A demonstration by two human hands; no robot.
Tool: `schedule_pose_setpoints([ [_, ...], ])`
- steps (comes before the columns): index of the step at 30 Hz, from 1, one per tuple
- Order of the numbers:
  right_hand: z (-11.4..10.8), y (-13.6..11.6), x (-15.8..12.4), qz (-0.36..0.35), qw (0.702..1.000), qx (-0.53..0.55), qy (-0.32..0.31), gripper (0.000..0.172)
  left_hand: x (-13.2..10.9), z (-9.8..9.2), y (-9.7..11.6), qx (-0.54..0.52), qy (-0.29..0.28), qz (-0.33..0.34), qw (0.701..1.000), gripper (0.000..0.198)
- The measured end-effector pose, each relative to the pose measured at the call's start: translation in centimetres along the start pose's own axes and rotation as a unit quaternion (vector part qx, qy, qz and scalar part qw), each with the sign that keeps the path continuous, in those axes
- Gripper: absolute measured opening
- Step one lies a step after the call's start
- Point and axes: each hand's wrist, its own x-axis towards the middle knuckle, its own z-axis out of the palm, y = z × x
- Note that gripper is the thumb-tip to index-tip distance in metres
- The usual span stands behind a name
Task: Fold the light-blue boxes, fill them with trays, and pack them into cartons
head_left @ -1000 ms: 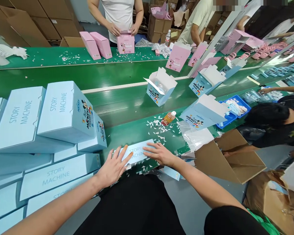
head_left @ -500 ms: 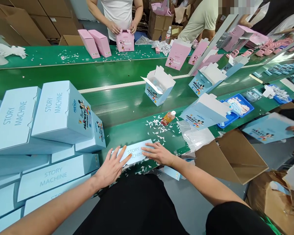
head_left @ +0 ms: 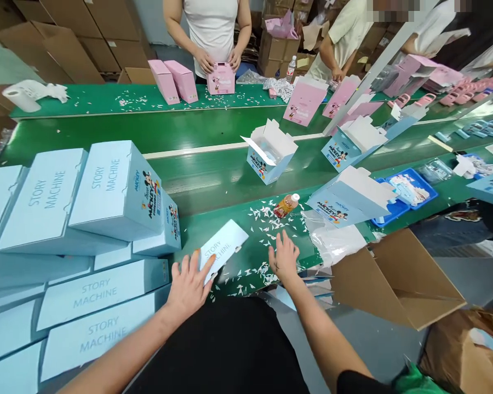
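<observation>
A flat light-blue "STORY MACHINE" box blank (head_left: 224,244) lies tilted on the green table near its front edge. My left hand (head_left: 188,285) rests on its near end with fingers spread flat. My right hand (head_left: 284,258) lies open on the table to the right, off the blank, among white paper scraps (head_left: 267,214). A pile of assembled light-blue boxes (head_left: 78,230) stands just left of my left hand.
Open blue boxes (head_left: 270,150) ride the green conveyor (head_left: 181,131). A small bottle (head_left: 286,205), clear plastic bags (head_left: 337,241) and a blue tray (head_left: 406,189) lie to the right. An open brown carton (head_left: 398,279) sits below the table edge. People across handle pink boxes (head_left: 221,78).
The blank has swung from lying across to pointing away and rightwards. My right hand came off it and moved right onto the table. My left hand stayed on its near end.
</observation>
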Motion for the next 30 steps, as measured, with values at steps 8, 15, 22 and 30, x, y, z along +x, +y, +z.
schedule_pose_setpoints([
  [8,5.7,-6.7,-0.5,0.172,0.827,0.453,-0.285,0.061,0.9,-0.3,0.0,-0.024,0.012,-0.039,0.999,0.06],
  [15,5.9,-8.7,3.7,0.169,0.809,0.431,-0.362,0.07,1.0,-0.2,-0.2,-0.005,-0.004,-0.022,1.0,0.068],
  [22,5.7,-8.2,4.0,0.129,0.821,0.398,-0.389,0.069,1.0,-0.6,0.0,0.032,-0.025,-0.028,0.999,0.071],
  [30,4.7,-9.6,4.8,0.117,0.888,0.228,-0.382,0.063,0.9,-0.9,0.3,0.048,-0.032,-0.031,0.998,0.076],
])
